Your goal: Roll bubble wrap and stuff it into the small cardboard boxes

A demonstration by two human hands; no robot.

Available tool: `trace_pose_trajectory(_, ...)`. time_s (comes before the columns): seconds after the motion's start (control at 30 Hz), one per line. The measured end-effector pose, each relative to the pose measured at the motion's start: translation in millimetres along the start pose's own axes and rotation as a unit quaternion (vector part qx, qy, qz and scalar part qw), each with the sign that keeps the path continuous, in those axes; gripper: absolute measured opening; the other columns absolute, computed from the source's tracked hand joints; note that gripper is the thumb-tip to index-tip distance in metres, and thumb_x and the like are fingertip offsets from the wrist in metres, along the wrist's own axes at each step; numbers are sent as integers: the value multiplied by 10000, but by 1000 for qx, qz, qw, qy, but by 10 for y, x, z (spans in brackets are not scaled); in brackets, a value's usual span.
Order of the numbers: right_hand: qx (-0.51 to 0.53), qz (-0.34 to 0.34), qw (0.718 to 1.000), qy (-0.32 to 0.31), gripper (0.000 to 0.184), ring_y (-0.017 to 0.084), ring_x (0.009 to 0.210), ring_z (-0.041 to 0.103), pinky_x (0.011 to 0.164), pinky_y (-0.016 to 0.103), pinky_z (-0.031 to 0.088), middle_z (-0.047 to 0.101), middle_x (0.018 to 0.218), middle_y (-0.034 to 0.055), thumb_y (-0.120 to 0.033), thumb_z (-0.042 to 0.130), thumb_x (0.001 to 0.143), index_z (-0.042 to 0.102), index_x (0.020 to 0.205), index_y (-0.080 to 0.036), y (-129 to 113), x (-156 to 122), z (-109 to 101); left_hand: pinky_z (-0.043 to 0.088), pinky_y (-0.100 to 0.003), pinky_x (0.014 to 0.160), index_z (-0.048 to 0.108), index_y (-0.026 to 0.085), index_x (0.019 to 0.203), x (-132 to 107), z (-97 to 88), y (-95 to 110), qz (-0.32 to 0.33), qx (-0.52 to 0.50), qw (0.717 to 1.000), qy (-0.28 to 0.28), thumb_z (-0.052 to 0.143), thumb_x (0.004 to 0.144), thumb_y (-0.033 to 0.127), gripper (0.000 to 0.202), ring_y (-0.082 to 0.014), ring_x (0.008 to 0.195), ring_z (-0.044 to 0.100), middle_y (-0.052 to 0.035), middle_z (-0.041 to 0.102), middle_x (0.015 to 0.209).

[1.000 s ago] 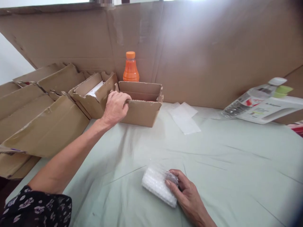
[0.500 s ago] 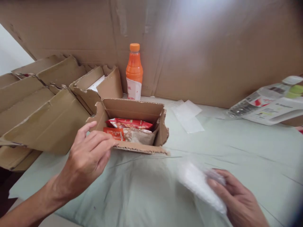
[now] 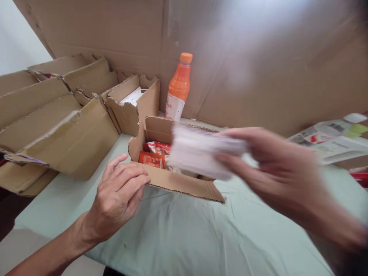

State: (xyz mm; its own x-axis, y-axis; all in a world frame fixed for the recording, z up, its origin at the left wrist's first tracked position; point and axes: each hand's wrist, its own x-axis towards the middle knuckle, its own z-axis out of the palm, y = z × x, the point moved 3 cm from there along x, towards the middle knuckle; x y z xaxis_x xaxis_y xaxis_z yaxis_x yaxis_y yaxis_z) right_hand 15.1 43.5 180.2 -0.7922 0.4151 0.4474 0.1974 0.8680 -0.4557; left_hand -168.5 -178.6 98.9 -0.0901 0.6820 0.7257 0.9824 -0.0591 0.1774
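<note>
A small open cardboard box (image 3: 184, 184) sits in the middle of the table. Inside it are a red snack packet (image 3: 157, 148) and an orange-and-beige packet (image 3: 152, 160). At the box's near left corner is my left hand (image 3: 117, 197), its bent fingers gripping the front flap. My right hand (image 3: 267, 168) pinches a soft white bundle (image 3: 195, 151) between thumb and fingers. The bundle is held over the right part of the box and hides some of what lies inside. Motion smears it, so its exact kind cannot be made out.
Behind the box stands an orange-capped bottle (image 3: 178, 86) against a tall cardboard panel (image 3: 253, 69). Several cardboard bins (image 3: 77, 138) crowd the left side. Clear and white plastic containers (image 3: 330, 142) lie at the right. Pale green cloth (image 3: 172, 234) covers the table.
My right hand has carried the white bundle from the lower right, up and left, over the box. My left hand stays at the box's corner. The view has shifted and tilted slightly.
</note>
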Motion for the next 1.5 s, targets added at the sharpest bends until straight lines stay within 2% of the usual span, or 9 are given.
trace_pose_trajectory(0.07, -56, -53, 986, -148, 202, 165, 781, 684, 638, 265, 496, 746, 949, -2, -237, 589, 947, 707, 1109, -251, -182, 346, 437, 457, -522, 1124, 650, 163, 1011, -14, 13, -7, -5, -7, 1000, 10, 636, 869, -25, 236, -171, 934, 692, -58, 745, 978)
trace_pose_trajectory(0.2, -216, -30, 853, -474, 185, 172, 742, 654, 580, 253, 356, 714, 823, 37, -92, 568, 855, 700, 940, -189, -319, 635, 931, 454, -535, 1123, 663, 172, 1020, -47, 39, -40, -8, -23, 999, 27, 633, 890, 7, 212, -181, 945, 688, -48, 746, 980)
trace_pose_trajectory(0.27, -243, -23, 818, -522, 229, 177, 771, 653, 589, 264, 332, 725, 891, 61, -70, 555, 848, 700, 988, -177, -361, 691, 961, 455, -540, 1117, 665, 168, 1019, -55, 50, -58, -8, -35, 999, 30, 634, 894, 9, 205, -183, 949, 685, -50, 746, 976)
trace_pose_trajectory(0.47, -245, -53, 788, -562, 338, 181, 718, 626, 603, 290, 316, 730, 842, 58, 0, 538, 804, 726, 1012, -188, -401, 764, 1130, 435, -549, 1123, 667, 154, 1026, -38, 53, -92, -11, -57, 998, 27, 627, 897, 5, 202, -184, 966, 681, -59, 751, 985)
trace_pose_trajectory(0.97, -194, -71, 811, -547, 300, 178, 665, 598, 611, 295, 372, 708, 779, 34, 18, 569, 751, 732, 881, -197, -339, 784, 1180, 467, -547, 1104, 653, 162, 1017, 18, 28, -51, -2, 2, 999, 36, 664, 865, 11, 216, -201, 929, 694, -70, 753, 982)
trace_pose_trajectory(1.13, -87, -58, 896, -431, 177, 172, 817, 621, 697, 270, 402, 731, 955, 30, -208, 557, 941, 716, 1018, -221, -269, 700, 764, 485, -535, 1087, 643, 183, 1028, 43, 40, -60, 0, 19, 999, 49, 674, 859, 18, 238, -199, 915, 699, -51, 753, 978)
trace_pose_trajectory(1.33, 4, -12, 885, -465, 554, 101, 578, 453, 580, 258, 344, 571, 681, 0, -539, 364, 1066, 588, 728, -162, -232, 535, 611, 512, -524, 1053, 643, 189, 1082, 215, 82, -77, -1, 53, 995, 80, 673, 871, 55, 252, -219, 931, 698, -53, 736, 968)
trace_pose_trajectory(1.4, 16, -21, 924, -382, 531, 123, 652, 541, 630, 260, 395, 635, 755, 17, -545, 382, 1062, 645, 797, -167, -283, 474, 452, 513, -515, 1058, 641, 202, 1173, 203, 51, -86, -19, 62, 993, 104, 693, 864, 87, 335, -252, 1054, 682, -83, 721, 1080)
trace_pose_trajectory(1.5, 0, -7, 990, -141, 344, 175, 855, 664, 778, 287, 474, 728, 930, 26, -465, 488, 1033, 728, 996, -222, -279, 180, 58, 500, -494, 1094, 574, 239, 1371, 9, -5, -170, -89, 46, 983, 154, 738, 836, 142, 568, -287, 1244, 613, -111, 648, 1290)
